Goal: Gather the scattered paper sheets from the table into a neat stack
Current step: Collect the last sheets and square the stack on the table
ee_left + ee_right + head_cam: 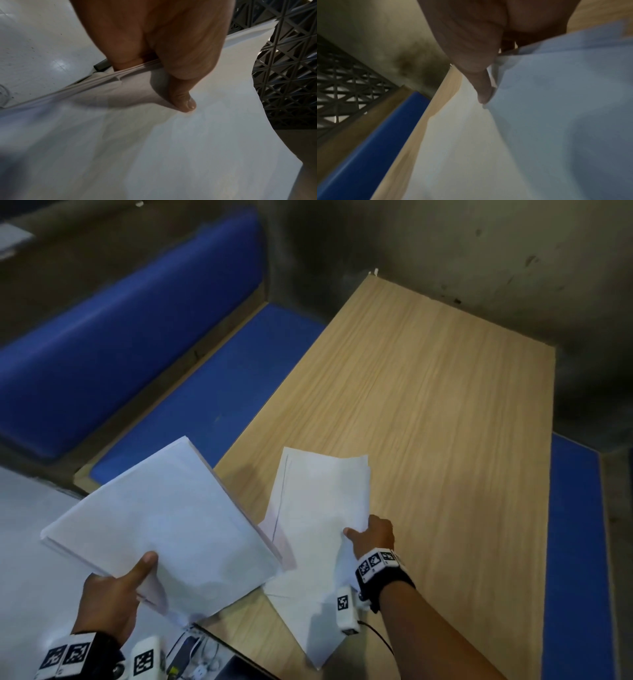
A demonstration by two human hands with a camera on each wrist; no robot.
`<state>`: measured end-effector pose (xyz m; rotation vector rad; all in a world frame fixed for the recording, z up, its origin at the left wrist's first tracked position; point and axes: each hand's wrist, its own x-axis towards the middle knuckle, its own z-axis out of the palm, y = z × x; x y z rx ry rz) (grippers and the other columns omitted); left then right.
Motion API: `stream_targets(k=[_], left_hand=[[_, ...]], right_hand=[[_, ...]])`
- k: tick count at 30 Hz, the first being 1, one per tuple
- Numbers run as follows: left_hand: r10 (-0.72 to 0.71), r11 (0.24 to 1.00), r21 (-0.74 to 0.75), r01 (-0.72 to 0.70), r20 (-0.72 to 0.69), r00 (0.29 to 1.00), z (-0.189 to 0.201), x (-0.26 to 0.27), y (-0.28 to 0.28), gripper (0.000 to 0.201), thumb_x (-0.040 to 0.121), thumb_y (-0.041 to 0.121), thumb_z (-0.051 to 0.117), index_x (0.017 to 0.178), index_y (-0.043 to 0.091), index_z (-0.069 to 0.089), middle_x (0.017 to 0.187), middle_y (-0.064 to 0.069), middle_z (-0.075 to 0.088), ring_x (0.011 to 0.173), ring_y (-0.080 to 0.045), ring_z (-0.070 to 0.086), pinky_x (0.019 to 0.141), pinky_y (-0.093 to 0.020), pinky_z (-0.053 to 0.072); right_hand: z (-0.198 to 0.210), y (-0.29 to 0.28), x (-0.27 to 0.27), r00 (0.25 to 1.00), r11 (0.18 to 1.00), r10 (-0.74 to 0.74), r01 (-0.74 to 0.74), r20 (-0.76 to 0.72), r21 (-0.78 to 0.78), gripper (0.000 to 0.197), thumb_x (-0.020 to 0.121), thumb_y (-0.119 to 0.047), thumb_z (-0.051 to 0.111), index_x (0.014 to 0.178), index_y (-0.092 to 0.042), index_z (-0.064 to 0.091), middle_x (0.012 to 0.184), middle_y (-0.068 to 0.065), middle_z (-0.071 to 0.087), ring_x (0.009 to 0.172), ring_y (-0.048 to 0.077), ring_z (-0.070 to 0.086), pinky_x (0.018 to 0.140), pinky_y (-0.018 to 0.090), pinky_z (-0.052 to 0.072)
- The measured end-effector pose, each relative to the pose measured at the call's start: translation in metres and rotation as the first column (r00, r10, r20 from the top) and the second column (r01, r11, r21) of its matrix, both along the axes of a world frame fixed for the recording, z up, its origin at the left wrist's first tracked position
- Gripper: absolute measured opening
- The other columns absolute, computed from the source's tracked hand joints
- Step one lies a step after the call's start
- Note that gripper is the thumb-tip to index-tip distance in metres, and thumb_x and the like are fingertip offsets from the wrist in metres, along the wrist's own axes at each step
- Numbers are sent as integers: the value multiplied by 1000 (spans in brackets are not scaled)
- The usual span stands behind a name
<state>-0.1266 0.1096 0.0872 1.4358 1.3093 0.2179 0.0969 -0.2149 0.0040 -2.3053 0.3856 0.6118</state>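
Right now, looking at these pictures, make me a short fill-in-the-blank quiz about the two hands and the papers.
1. The left hand holds a stack of papers with its ____ pressed on top.
2. The right hand grips loose sheets above the ____ table.
3. The bench beside the table has ____ cushions.

Missing words: thumb; wooden; blue

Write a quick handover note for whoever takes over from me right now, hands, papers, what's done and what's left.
Left hand grips the thick gathered stack, held up off the table's near-left corner.
Right hand pinches a looser bunch of sheets over the wooden table; one more sheet lies under them at the near edge.
Done: most sheets are collected.
Left: pick up that sheet, merge both bunches, square the edges.
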Motion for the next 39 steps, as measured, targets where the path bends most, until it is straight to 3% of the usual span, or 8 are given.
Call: stream_targets(k=[6, 10, 15, 20, 25, 31, 35, 39], left_hand=[[-16, 1000, -1, 16, -19, 1000, -3, -11, 2, 41, 87, 13, 72, 117, -15, 63, 119, -30, 65, 100, -28, 59, 92, -35, 40], [59, 997, -41, -60, -27, 998, -12, -13, 1, 56, 86, 27, 73, 116, -17, 57, 120, -39, 61, 112, -50, 61, 88, -49, 49], [-10, 1000, -27, 9, -30, 1000, -7, -8, 9, 44, 85, 20, 75, 112, -14, 63, 116, -29, 67, 98, -33, 62, 91, -39, 43], [-17, 1000, -15, 16, -18, 1000, -3, -2, 13, 38, 84, 21, 76, 107, -7, 65, 117, -26, 68, 97, -29, 61, 92, -37, 41], [2, 1000, -7, -3, -20, 1000, -2, 2, 15, 43, 88, 20, 72, 114, -14, 62, 121, -29, 65, 97, -27, 58, 91, -35, 39], [52, 999, -15, -52, -20, 998, -8, -1, 26, 42, 88, 25, 73, 101, -14, 64, 101, -23, 67, 90, -30, 59, 82, -29, 45], [86, 995, 50, -83, -69, 994, -7, 1, 24, 45, 90, 29, 69, 63, 1, 47, 61, -12, 48, 61, -26, 42, 32, -9, 30], [73, 996, 60, -69, -72, 995, -2, 5, 24, 44, 88, 31, 70, 73, -8, 54, 76, -22, 58, 70, -32, 50, 60, -27, 44]], right_hand=[[2, 26, -7, 1000, 977, 20, -17, 11, -214, 62, 74, -16, 81, 125, -3, 49, 124, 19, 48, 109, 40, 58, 86, 44, 57], [1, 26, -7, 994, 988, -109, 110, 16, -108, 49, 81, -8, 69, 125, -7, 46, 115, 14, 60, 91, 28, 59, 75, 32, 51], [7, 17, -6, 982, 977, -186, 180, 43, 116, 11, 83, -1, 66, 90, -7, 60, 92, 13, 68, 85, 33, 67, 69, 28, 49], [48, 3, -1, 954, 897, -250, 163, 167, 412, 31, 87, -6, 68, 118, -5, 64, 105, 2, 66, 98, 19, 62, 87, 29, 46], [73, -36, -4, 958, 875, -189, 65, 214, 480, 39, 59, -50, 81, 89, -26, 71, 86, -21, 76, 86, -2, 70, 75, 18, 56], [54, -41, -22, 994, 917, 112, -111, 21, 382, 32, 76, -3, 78, 105, -12, 71, 94, -7, 73, 91, 19, 71, 58, 13, 55], [17, -37, -42, 963, 955, 246, -222, -107, 197, 55, 76, -4, 78, 128, -11, 61, 108, -3, 67, 96, 16, 65, 78, 19, 51], [-3, -35, -57, 924, 921, 370, -379, -97, -90, 62, 83, -18, 74, 138, -10, 48, 138, 4, 54, 128, 23, 50, 107, 35, 43]])
